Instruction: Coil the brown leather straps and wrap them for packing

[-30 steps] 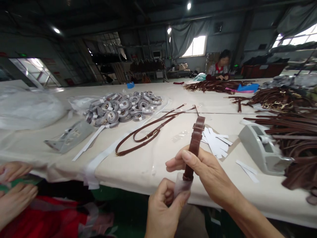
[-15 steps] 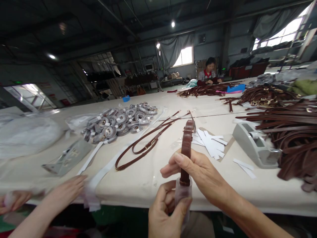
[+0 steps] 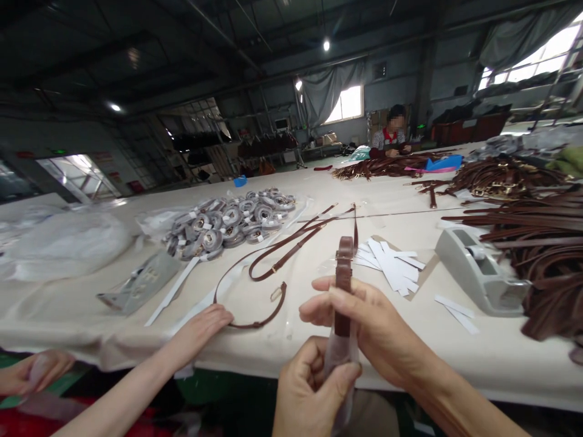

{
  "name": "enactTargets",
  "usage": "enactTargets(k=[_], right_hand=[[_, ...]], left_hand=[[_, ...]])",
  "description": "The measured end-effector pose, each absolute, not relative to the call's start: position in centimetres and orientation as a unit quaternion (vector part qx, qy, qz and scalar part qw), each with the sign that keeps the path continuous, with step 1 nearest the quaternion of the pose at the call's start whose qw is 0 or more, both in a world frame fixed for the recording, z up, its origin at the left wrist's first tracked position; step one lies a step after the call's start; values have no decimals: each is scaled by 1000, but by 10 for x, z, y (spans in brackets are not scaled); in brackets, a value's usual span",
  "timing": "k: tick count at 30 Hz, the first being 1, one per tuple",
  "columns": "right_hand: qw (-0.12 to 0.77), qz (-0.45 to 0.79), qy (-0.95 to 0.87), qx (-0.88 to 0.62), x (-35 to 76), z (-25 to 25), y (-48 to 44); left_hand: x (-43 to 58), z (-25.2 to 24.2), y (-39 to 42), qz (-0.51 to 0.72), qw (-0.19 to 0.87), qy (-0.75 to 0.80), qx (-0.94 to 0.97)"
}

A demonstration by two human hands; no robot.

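Observation:
My right hand (image 3: pixel 376 325) is closed around a brown leather strap (image 3: pixel 344 273), coiled in a narrow upright loop with a buckle near its top. Below it, my left hand (image 3: pixel 303 385) pinches a translucent plastic wrap (image 3: pixel 338 358) that covers the strap's lower end. Another person's hand (image 3: pixel 212 321) reaches in from the left and touches a long brown strap (image 3: pixel 285 258) lying on the table. That person's other hand (image 3: pixel 45 370) holds a piece of thin plastic at the far left.
Wrapped grey coils (image 3: pixel 230 221) are heaped left of centre. Tape dispensers stand on both sides, one at left (image 3: pixel 141 282) and one at right (image 3: pixel 478 273). White paper strips (image 3: pixel 392 264) lie beyond my right hand. Brown straps (image 3: pixel 537 237) pile up at right. A person sits across the table.
The other person's hand has moved right onto the long strap, whose near end now curves along the table front. My hands keep their hold, and the view has shifted slightly.

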State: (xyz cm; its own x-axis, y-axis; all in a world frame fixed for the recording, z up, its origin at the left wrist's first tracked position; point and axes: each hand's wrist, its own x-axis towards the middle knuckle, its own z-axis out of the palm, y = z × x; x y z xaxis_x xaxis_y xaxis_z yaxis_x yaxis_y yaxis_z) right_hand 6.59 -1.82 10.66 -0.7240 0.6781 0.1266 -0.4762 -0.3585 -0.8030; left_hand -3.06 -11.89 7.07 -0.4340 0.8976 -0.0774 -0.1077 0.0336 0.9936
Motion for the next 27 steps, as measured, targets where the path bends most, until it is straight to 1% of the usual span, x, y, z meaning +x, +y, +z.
enactTargets(k=[3, 5, 7, 11, 13, 15, 17, 19, 21, 23, 25, 27], right_hand=[[387, 856, -327, -100, 59, 114, -10], [398, 853, -325, -94, 56, 118, -6], [403, 827, -380, -91, 56, 119, -5], [407, 740, -525, -107, 63, 117, -9], [397, 708, -573, -115, 67, 113, -13], [367, 709, -591, -119, 68, 108, -17], [323, 752, -564, -108, 68, 102, -19], [305, 811, -488, -100, 67, 100, -18], [341, 847, -397, -93, 66, 102, -13], [381, 850, -354, -86, 65, 108, -5], [392, 827, -393, -86, 65, 115, 0], [392, 779, -478, -103, 65, 120, 2]], left_hand=[[-32, 68, -121, 597, 407, 603, 338], [-32, 66, -121, 595, 409, 606, 334], [-33, 65, -120, 594, 415, 606, 329], [-32, 65, -116, 600, 417, 599, 328], [-30, 66, -114, 609, 410, 596, 326], [-28, 69, -111, 618, 408, 596, 312], [-26, 72, -110, 628, 413, 591, 292], [-25, 73, -110, 626, 412, 596, 288], [-25, 72, -112, 612, 400, 612, 302], [-26, 70, -114, 598, 391, 625, 315], [-28, 68, -116, 596, 389, 626, 318], [-30, 66, -116, 595, 391, 628, 313]])
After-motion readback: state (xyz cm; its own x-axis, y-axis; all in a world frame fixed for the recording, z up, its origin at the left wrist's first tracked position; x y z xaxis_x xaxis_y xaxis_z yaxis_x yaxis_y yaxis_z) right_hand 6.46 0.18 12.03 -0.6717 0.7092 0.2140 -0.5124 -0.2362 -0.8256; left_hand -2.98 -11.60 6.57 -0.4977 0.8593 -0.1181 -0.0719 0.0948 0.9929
